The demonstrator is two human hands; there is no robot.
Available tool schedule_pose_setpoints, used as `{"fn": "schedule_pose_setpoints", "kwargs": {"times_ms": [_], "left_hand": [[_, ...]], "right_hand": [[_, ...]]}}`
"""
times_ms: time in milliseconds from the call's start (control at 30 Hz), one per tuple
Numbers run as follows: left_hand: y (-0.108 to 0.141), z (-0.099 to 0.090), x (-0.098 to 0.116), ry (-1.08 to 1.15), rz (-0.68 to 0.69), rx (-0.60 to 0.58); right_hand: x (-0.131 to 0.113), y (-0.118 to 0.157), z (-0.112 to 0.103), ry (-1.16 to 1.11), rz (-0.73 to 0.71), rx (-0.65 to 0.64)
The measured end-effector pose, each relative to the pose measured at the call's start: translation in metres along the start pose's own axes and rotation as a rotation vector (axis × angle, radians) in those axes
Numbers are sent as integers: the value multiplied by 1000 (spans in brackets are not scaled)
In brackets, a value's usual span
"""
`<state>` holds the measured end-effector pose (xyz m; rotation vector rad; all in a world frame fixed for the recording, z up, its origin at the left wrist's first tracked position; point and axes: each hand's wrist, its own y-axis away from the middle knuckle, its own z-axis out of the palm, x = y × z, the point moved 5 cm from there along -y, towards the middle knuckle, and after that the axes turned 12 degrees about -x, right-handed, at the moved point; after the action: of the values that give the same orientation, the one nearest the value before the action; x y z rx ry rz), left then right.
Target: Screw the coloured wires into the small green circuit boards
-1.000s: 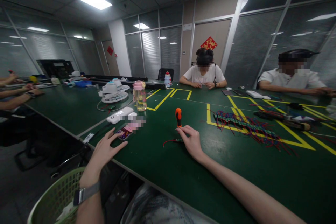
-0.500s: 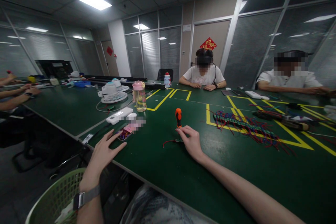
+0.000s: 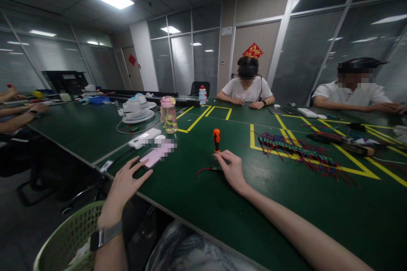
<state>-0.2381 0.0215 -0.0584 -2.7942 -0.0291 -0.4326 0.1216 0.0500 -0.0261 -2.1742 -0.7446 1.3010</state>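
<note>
My left hand (image 3: 127,182) is spread at the near table edge, its fingertips by the lower end of a phone (image 3: 155,155) with a pinkish screen. My right hand (image 3: 232,169) has thumb and forefinger pinched together just below an orange and black screwdriver handle (image 3: 216,139), which stands upright; its shaft is mostly hidden by the fingers. Beside the right hand a small green circuit board (image 3: 216,168) with a red wire lies on the green table (image 3: 190,194), partly covered by the hand.
A row of wired boards (image 3: 295,149) lies right, inside yellow tape. Beyond the phone are a white power strip (image 3: 145,138), a pink-lidded bottle (image 3: 168,116) and white fans (image 3: 137,112). A green basket (image 3: 71,237) stands below left. Two people sit opposite; other arms show far left.
The phone's screen has changed from a dark, colourful picture to plain pink. Both of my hands hold nearly the same positions. The person at the right has turned the head slightly.
</note>
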Motion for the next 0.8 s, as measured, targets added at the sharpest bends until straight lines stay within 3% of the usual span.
{"fn": "schedule_pose_setpoints", "kwargs": {"times_ms": [167,400,800], "left_hand": [[1,-4,4,3,-6,-2],[0,-5,2,75,-116,-14],[1,-6,6,81,-112,-16]], "right_hand": [[0,0,0,-12,12,0],[-2,0,0,-7,6,-2],[-4,0,-1,13,0,-7]]}}
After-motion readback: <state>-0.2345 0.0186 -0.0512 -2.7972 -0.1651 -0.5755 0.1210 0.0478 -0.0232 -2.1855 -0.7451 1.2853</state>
